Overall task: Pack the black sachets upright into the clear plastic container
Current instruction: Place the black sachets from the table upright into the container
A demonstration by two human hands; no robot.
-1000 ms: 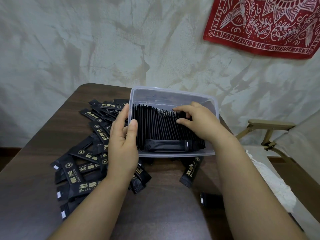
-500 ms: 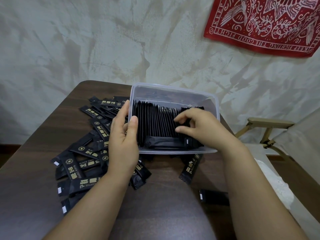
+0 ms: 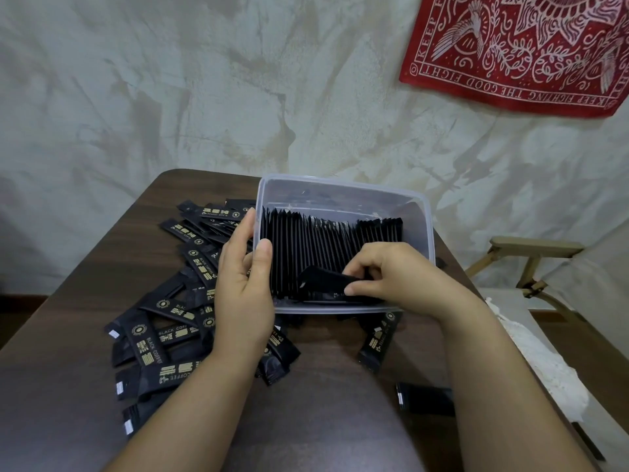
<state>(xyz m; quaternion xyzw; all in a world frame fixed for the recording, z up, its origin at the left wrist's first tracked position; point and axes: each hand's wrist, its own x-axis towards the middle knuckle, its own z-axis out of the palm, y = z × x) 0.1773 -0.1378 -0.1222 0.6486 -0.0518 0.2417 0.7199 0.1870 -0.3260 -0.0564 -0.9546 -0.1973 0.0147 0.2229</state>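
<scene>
Right hand (image 3: 394,279): fingers curled, thumb and fingertips pinching one black sachet (image 3: 325,282) by its end.
Pinched sachet: tilted, crosswise to the packed row, just inside the container's near wall.
Left hand (image 3: 243,291): grips the container's left wall, thumb hooked over the rim, fingers outside.
Container (image 3: 340,183): clear plastic, standing on the table (image 3: 306,420).
Packed row (image 3: 306,247): sachets upright, edge-on, from the left wall almost to the right wall.
Loose pile (image 3: 160,335): sachets flat and overlapping on the table, left of the container, some under the left wrist.
Strays: one sachet (image 3: 377,338) at the near-right corner; another (image 3: 425,399) beside the right forearm.
Surroundings: red bandana (image 3: 520,49) on the wall; wooden chair (image 3: 534,248) at right.
</scene>
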